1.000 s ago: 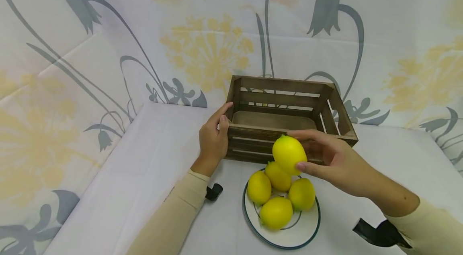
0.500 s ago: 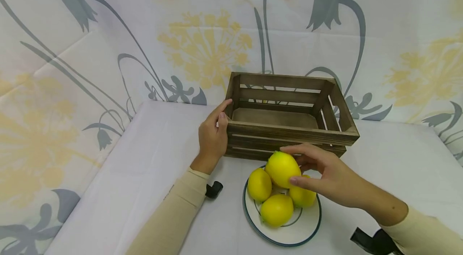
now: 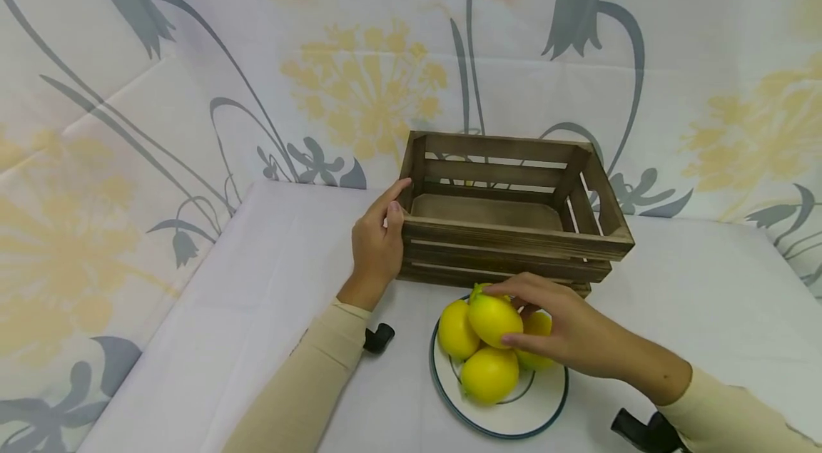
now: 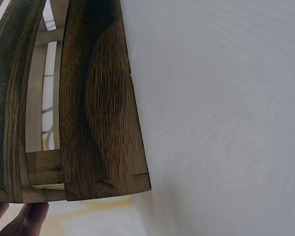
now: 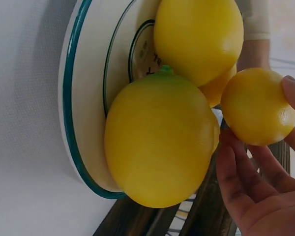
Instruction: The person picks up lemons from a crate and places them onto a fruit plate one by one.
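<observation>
My right hand (image 3: 546,321) pinches a yellow lemon (image 3: 494,322) between thumb and fingers, above several other lemons (image 3: 490,375) on a white plate (image 3: 501,422) with a blue-green rim. In the right wrist view, the held lemon (image 5: 258,106) is beside the piled ones, its stem end out of sight. My left hand (image 3: 377,242) rests against the left end of a brown slatted wooden crate (image 3: 501,230). The left wrist view has its fingertips (image 4: 37,214) at the edge of the crate's end. No lemon shows in the visible part of the crate's inside.
The crate stands just behind the plate on a white cloth (image 3: 308,239). A patterned fabric backdrop (image 3: 359,82) rises close behind it. Black straps (image 3: 379,338) show at both wrists.
My right hand has lowered the lemon from in front of the crate towards the pile on the plate. My left hand stays at the crate's left end.
</observation>
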### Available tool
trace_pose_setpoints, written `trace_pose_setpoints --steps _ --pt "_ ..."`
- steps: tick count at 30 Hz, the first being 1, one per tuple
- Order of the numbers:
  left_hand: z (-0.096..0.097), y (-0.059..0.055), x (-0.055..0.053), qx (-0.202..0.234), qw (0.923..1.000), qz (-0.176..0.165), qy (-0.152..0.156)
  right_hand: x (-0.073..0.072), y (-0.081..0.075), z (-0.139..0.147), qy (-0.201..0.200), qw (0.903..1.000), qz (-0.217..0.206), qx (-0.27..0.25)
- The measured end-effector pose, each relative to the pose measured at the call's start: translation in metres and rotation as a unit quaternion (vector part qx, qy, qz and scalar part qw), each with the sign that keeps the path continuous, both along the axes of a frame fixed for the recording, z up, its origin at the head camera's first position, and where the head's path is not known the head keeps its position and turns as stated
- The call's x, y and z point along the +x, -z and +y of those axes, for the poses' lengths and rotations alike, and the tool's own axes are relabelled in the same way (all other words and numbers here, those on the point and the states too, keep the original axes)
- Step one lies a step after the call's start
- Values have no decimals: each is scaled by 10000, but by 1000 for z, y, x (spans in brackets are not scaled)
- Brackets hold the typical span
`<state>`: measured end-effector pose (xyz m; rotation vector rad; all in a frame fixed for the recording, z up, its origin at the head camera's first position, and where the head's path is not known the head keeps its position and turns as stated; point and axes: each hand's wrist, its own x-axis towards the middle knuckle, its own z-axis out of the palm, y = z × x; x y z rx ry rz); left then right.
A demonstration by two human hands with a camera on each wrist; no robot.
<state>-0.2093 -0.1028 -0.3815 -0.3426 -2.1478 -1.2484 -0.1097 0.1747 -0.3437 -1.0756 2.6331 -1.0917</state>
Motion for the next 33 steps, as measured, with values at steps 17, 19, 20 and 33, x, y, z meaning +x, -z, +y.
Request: trace_pose_setpoints --steps 17,19,20,33 --pt "3 -2 -1 -3 10000 -42 24 1 6 1 29 9995 238 181" --pt "3 -3 -1 1 10000 -29 24 1 6 1 -3 9993 307 198" --pt "3 -3 -1 11 10000 -22 23 1 6 1 -15 9992 332 207" --pt "0 1 -1 4 10000 -8 -20 2 7 -1 -34 9988 206 447"
